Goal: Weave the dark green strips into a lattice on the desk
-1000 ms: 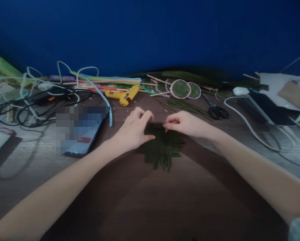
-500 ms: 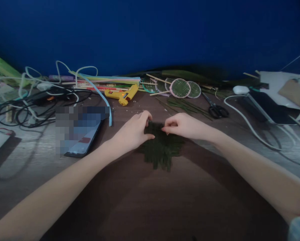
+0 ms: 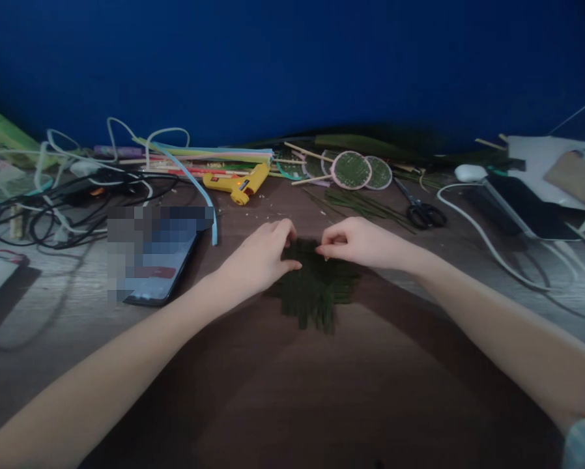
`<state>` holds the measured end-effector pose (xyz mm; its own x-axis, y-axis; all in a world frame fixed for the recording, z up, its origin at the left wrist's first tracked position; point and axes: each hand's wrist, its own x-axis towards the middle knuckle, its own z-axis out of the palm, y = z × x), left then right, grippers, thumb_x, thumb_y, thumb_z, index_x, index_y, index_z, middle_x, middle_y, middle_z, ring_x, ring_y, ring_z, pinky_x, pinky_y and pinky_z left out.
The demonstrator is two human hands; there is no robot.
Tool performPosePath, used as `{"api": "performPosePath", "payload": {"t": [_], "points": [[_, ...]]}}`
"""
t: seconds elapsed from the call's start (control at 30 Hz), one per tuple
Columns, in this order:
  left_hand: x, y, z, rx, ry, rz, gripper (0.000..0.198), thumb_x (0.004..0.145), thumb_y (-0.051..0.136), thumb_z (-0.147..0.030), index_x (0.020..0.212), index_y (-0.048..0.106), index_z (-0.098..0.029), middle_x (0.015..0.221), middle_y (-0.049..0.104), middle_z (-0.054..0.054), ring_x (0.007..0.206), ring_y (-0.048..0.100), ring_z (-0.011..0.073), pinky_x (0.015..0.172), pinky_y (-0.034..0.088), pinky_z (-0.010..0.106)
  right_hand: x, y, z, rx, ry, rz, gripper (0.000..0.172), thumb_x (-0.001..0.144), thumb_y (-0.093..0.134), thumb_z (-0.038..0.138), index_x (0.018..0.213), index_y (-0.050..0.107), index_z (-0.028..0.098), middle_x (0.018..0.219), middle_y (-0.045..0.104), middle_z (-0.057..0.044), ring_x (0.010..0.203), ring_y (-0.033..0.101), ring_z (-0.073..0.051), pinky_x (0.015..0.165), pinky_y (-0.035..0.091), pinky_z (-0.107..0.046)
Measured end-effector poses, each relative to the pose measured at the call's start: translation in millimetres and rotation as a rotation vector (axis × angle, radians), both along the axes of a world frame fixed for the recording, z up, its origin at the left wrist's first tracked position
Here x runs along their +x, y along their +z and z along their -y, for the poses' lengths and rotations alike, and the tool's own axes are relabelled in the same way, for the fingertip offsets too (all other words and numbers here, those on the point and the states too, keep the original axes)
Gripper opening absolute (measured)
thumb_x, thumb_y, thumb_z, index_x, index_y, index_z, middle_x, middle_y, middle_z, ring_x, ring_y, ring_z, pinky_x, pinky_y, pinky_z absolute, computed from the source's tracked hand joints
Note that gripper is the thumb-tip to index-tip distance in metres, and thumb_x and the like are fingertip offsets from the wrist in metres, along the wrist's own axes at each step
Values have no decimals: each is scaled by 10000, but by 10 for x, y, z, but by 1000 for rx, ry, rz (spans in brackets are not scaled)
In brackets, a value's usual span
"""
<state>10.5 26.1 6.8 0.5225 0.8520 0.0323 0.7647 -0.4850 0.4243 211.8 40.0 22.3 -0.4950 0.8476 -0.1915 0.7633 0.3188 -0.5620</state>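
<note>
A dark green piece of interlaced leaf-like strips (image 3: 316, 293) lies on the brown board, its loose ends sticking out at the front and right. At its upper left edge rests my left hand (image 3: 266, 254), thumb and fingers apart and touching the strips. My right hand (image 3: 358, 242) is at the upper right of the piece, thumb and forefinger pinched on what looks like one green strip. The pinched part is mostly hidden by the fingers.
Behind the hands lie a yellow glue gun (image 3: 238, 184), round green fans (image 3: 352, 170) on sticks, loose green strips (image 3: 365, 207) and black scissors (image 3: 425, 215). A phone (image 3: 168, 267) is on the left, tangled cables (image 3: 43, 215) beyond it. Another phone (image 3: 531, 205) lies right.
Both hands stay in nearly the same place on the green piece. Only a very slight shift of the right hand and of the view shows.
</note>
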Motion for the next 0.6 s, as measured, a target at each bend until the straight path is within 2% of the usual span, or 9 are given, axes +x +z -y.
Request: {"api": "performPosePath", "payload": {"t": [0.47, 0.6], "points": [[33, 69, 12, -46, -2, -34, 245, 722, 643, -250, 862, 454, -182, 810, 536, 9, 792, 531, 183, 651, 385, 281, 17, 41, 18, -72, 66, 16, 257, 759, 528, 378, 623, 609, 175, 514, 477, 33, 476, 354, -76, 507, 225, -255], [-9, 90, -17, -98, -30, 7, 189, 737, 592, -185, 885, 474, -192, 812, 562, -1, 776, 547, 162, 662, 399, 269, 26, 37, 13, -59, 67, 28, 251, 757, 531, 388, 640, 595, 176, 517, 474, 35, 481, 357, -76, 517, 235, -252]]}}
